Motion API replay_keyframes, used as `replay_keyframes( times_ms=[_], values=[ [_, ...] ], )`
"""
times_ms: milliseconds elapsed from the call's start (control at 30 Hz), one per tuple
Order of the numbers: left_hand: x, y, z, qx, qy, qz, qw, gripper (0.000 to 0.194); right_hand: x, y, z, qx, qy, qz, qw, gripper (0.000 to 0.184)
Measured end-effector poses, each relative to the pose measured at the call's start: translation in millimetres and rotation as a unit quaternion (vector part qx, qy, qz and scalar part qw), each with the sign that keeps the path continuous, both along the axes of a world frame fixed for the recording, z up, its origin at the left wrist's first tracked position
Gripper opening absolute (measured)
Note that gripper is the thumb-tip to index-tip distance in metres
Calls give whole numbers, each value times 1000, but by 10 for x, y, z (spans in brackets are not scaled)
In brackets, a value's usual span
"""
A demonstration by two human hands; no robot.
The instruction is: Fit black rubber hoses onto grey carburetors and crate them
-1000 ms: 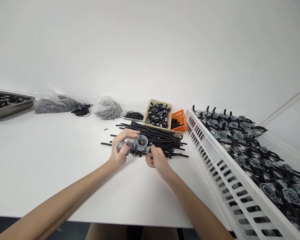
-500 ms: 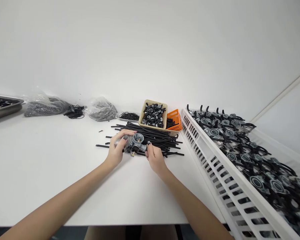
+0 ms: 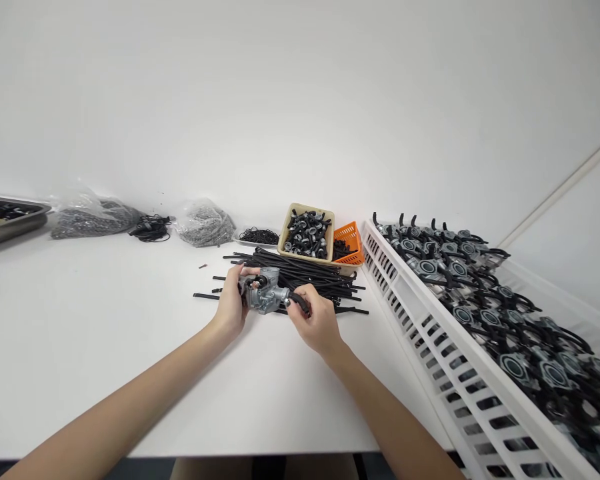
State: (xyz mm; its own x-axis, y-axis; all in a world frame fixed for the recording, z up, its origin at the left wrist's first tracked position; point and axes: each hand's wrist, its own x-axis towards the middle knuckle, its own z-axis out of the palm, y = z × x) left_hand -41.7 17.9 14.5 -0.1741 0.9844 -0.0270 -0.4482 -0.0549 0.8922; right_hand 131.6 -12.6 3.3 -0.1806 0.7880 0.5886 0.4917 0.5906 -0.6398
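Observation:
A silver metal carburetor (image 3: 267, 297) is held above the white table, in front of a pile of black rubber hoses (image 3: 300, 267). My left hand (image 3: 231, 301) is closed round its left end, and part of the body is hidden behind the fingers. At the carburetor's right end is a short, curved black rubber hose (image 3: 299, 303). My right hand (image 3: 316, 319) pinches this hose between thumb and fingers, close to where it meets the metal. The hose's far end lies partly under the fingers.
A white slotted crate (image 3: 430, 320) full of carburetors with hoses stands at the right. Behind the pile are a cream basket (image 3: 281, 248) of small black parts and an orange basket (image 3: 351, 235). Further left lie plastic bags (image 3: 205, 223), black rings (image 3: 259, 235) and a metal tray (image 3: 15, 230).
The carburetor has been turned over in my hands, so its round bore no longer faces me. The curved black hose at its right end now shows, with my right fingers on it.

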Motion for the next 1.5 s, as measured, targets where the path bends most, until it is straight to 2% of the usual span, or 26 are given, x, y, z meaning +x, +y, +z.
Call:
replay_keyframes(
  times_ms=[100,233,433,600,700,867,1200,1333,1500],
  values=[
    [31,-62,86,-44,-20,-63,997,43,22,39,-7,47,42,-29,998,17],
    [86,-164,167,-47,-35,-144,988,39,58,74,52,64,129,-67,987,17],
    [147,-202,50,-81,-50,-235,967,37,107,105,151,17,216,-85,973,18],
    [161,-210,-11,-118,-74,-364,921,45,147,178,164,-37,274,-32,961,21],
    [161,-222,-5,-154,-89,-404,897,54,180,209,188,-77,284,23,955,25],
    [136,-233,-22,-171,-97,-426,883,66,198,203,226,-97,295,87,947,30],
    [115,-229,-64,-154,-125,-477,856,75,153,143,257,-123,332,125,927,37],
    [105,-226,-53,-156,-118,-473,859,75,152,119,277,-141,342,142,918,36],
    [110,-221,-43,-173,-99,-434,878,68,170,114,305,-130,321,141,927,32]
  ],
)
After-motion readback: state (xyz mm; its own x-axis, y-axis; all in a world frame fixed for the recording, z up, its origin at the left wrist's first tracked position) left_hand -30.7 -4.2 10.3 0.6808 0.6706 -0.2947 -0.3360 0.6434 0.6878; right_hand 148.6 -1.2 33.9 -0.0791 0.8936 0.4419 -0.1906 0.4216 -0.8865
